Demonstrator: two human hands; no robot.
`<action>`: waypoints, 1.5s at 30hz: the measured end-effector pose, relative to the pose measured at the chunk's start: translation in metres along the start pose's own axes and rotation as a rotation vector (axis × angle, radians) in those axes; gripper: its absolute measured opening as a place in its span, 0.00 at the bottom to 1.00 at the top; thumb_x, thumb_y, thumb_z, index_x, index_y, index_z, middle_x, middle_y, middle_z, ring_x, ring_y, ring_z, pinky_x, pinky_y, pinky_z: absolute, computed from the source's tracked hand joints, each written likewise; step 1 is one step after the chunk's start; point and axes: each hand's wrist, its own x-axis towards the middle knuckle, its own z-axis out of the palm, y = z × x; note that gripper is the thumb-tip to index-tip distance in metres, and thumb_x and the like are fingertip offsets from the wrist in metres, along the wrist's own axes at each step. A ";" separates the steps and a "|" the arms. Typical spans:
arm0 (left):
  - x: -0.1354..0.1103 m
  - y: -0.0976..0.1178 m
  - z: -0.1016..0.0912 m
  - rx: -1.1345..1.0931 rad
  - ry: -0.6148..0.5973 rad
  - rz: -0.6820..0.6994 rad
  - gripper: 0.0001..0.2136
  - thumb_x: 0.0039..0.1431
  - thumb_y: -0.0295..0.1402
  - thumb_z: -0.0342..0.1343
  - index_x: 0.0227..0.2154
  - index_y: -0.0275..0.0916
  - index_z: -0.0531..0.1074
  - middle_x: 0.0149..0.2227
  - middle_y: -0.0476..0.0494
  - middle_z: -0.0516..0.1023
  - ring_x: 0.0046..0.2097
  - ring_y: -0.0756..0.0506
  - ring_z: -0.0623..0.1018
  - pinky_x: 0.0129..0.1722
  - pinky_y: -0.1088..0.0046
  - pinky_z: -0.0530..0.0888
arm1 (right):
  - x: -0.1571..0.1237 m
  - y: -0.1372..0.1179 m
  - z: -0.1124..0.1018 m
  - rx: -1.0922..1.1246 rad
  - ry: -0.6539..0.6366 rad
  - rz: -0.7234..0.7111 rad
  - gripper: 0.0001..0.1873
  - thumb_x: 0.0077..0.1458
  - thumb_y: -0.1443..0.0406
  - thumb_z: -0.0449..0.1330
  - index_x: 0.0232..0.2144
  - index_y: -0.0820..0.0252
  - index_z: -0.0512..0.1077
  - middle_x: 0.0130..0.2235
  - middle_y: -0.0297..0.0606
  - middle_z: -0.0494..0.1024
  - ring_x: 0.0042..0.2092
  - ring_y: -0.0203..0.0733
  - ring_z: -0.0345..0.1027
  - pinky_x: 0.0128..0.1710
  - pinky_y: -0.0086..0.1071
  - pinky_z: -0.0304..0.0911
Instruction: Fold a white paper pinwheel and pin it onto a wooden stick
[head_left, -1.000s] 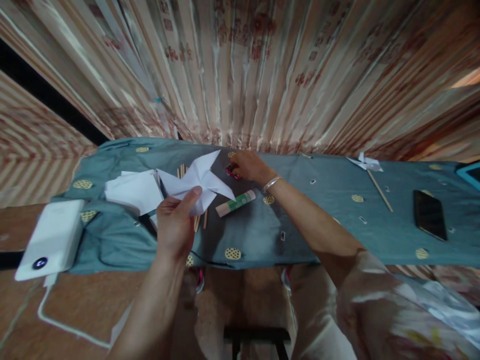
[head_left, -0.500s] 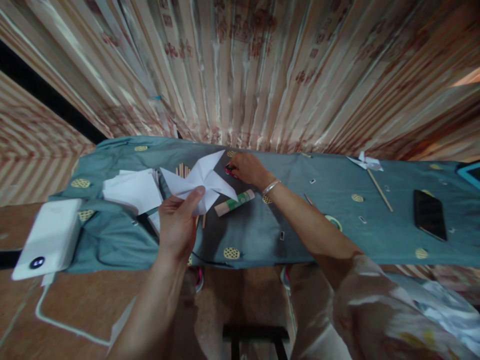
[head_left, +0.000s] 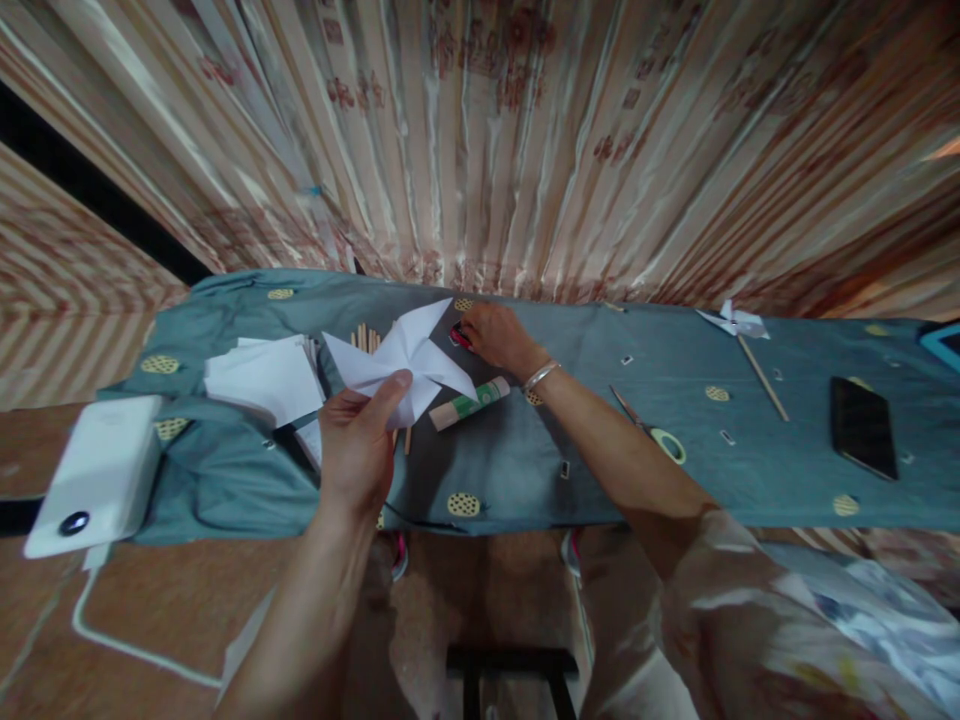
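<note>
My left hand is closed on a white folded paper pinwheel, held up over the teal cloth-covered table. My right hand reaches to the far side of the table, its fingers curled on a small red and black object that I cannot name. A glue stick with a green label lies on the cloth between the two hands. Several thin wooden sticks lie behind the pinwheel, partly hidden by it.
A stack of white paper sheets lies left of the pinwheel. A white box-shaped device sits at the table's left end. Scissors, a finished pinwheel on a stick and a black phone lie to the right. Curtains hang behind.
My hands have hardly moved. My right forearm has shifted slightly and now uncovers the scissors on the cloth.
</note>
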 end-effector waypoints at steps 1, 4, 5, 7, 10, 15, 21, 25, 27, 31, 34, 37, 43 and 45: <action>0.000 0.000 0.000 0.004 -0.005 -0.006 0.06 0.39 0.34 0.69 0.20 0.42 0.78 0.28 0.47 0.82 0.37 0.42 0.81 0.40 0.68 0.77 | 0.000 0.000 0.000 0.012 0.003 0.008 0.19 0.66 0.69 0.46 0.45 0.67 0.77 0.49 0.53 0.79 0.49 0.50 0.72 0.48 0.39 0.63; -0.002 0.001 0.001 0.001 -0.014 -0.012 0.05 0.41 0.33 0.68 0.20 0.41 0.78 0.28 0.47 0.82 0.38 0.43 0.81 0.41 0.69 0.77 | 0.002 0.002 0.001 0.063 0.022 0.036 0.18 0.64 0.68 0.48 0.44 0.67 0.77 0.49 0.53 0.79 0.49 0.50 0.72 0.48 0.38 0.63; -0.002 0.001 0.002 -0.004 -0.015 -0.007 0.05 0.41 0.33 0.68 0.20 0.41 0.78 0.28 0.47 0.81 0.37 0.44 0.81 0.42 0.69 0.77 | 0.002 0.003 0.001 0.083 0.027 0.045 0.18 0.63 0.68 0.49 0.44 0.67 0.77 0.48 0.52 0.80 0.49 0.50 0.72 0.48 0.38 0.62; -0.002 0.001 0.003 -0.003 -0.019 0.006 0.05 0.41 0.33 0.68 0.19 0.41 0.77 0.26 0.47 0.80 0.36 0.44 0.80 0.42 0.69 0.76 | 0.002 0.004 0.001 0.119 0.032 0.064 0.17 0.62 0.69 0.50 0.43 0.65 0.78 0.47 0.49 0.81 0.47 0.49 0.73 0.47 0.37 0.62; 0.000 0.000 0.004 0.010 -0.025 0.017 0.06 0.40 0.34 0.68 0.18 0.42 0.77 0.22 0.49 0.78 0.33 0.44 0.80 0.41 0.68 0.77 | 0.001 0.007 0.002 0.158 0.048 0.077 0.16 0.61 0.69 0.51 0.41 0.64 0.79 0.45 0.47 0.82 0.45 0.46 0.73 0.46 0.35 0.62; 0.001 -0.003 0.005 0.009 -0.024 0.010 0.05 0.40 0.34 0.69 0.19 0.43 0.78 0.23 0.50 0.79 0.32 0.45 0.79 0.39 0.70 0.76 | 0.002 0.012 0.006 0.234 0.102 0.101 0.15 0.62 0.69 0.51 0.41 0.65 0.78 0.44 0.47 0.82 0.44 0.46 0.73 0.45 0.35 0.62; 0.001 -0.005 0.008 0.027 -0.018 -0.003 0.06 0.39 0.35 0.70 0.22 0.43 0.80 0.28 0.49 0.82 0.34 0.45 0.79 0.39 0.71 0.76 | -0.016 0.022 0.001 0.474 0.229 0.135 0.12 0.60 0.67 0.53 0.39 0.65 0.76 0.38 0.42 0.81 0.38 0.41 0.71 0.40 0.32 0.62; -0.001 -0.009 0.012 0.023 -0.043 -0.029 0.07 0.38 0.35 0.71 0.23 0.42 0.80 0.28 0.49 0.82 0.32 0.47 0.78 0.37 0.73 0.76 | -0.067 0.031 0.000 0.646 0.294 0.173 0.11 0.59 0.64 0.55 0.34 0.64 0.75 0.30 0.37 0.77 0.31 0.38 0.67 0.32 0.30 0.59; -0.004 -0.013 0.015 0.013 -0.057 -0.035 0.08 0.38 0.34 0.71 0.24 0.41 0.81 0.27 0.49 0.82 0.32 0.47 0.78 0.36 0.74 0.75 | -0.097 0.036 0.003 0.695 0.248 0.168 0.09 0.58 0.64 0.56 0.34 0.62 0.75 0.31 0.36 0.78 0.31 0.38 0.68 0.33 0.30 0.60; -0.008 -0.021 0.024 0.022 -0.079 -0.034 0.07 0.38 0.33 0.71 0.23 0.40 0.80 0.25 0.49 0.80 0.29 0.49 0.77 0.33 0.75 0.75 | -0.140 0.045 0.017 0.654 0.214 0.073 0.07 0.56 0.68 0.56 0.29 0.59 0.74 0.40 0.41 0.79 0.44 0.43 0.73 0.46 0.35 0.65; -0.011 -0.027 0.033 0.038 -0.093 -0.035 0.07 0.38 0.32 0.71 0.22 0.39 0.80 0.25 0.49 0.81 0.28 0.49 0.76 0.33 0.74 0.74 | -0.153 0.055 0.031 0.656 0.221 0.067 0.06 0.54 0.70 0.58 0.28 0.57 0.75 0.48 0.44 0.77 0.56 0.46 0.69 0.55 0.39 0.63; -0.013 -0.032 0.042 0.062 -0.111 -0.047 0.05 0.38 0.30 0.69 0.21 0.40 0.79 0.25 0.48 0.81 0.28 0.48 0.77 0.32 0.73 0.74 | -0.157 0.066 0.040 0.663 0.191 0.087 0.06 0.52 0.71 0.60 0.29 0.57 0.76 0.55 0.45 0.73 0.59 0.47 0.67 0.58 0.41 0.61; -0.015 -0.044 0.058 0.088 -0.141 -0.067 0.04 0.40 0.31 0.68 0.23 0.41 0.80 0.27 0.49 0.82 0.29 0.48 0.77 0.32 0.73 0.74 | -0.162 0.082 0.038 0.598 0.187 0.114 0.07 0.51 0.72 0.61 0.30 0.57 0.77 0.57 0.45 0.71 0.59 0.47 0.67 0.58 0.41 0.61; -0.015 -0.047 0.061 0.076 -0.151 -0.082 0.04 0.40 0.30 0.68 0.23 0.41 0.81 0.28 0.49 0.82 0.28 0.50 0.76 0.31 0.74 0.73 | -0.164 0.083 0.032 0.574 0.194 0.122 0.09 0.51 0.73 0.59 0.33 0.58 0.78 0.53 0.44 0.75 0.55 0.45 0.70 0.56 0.39 0.62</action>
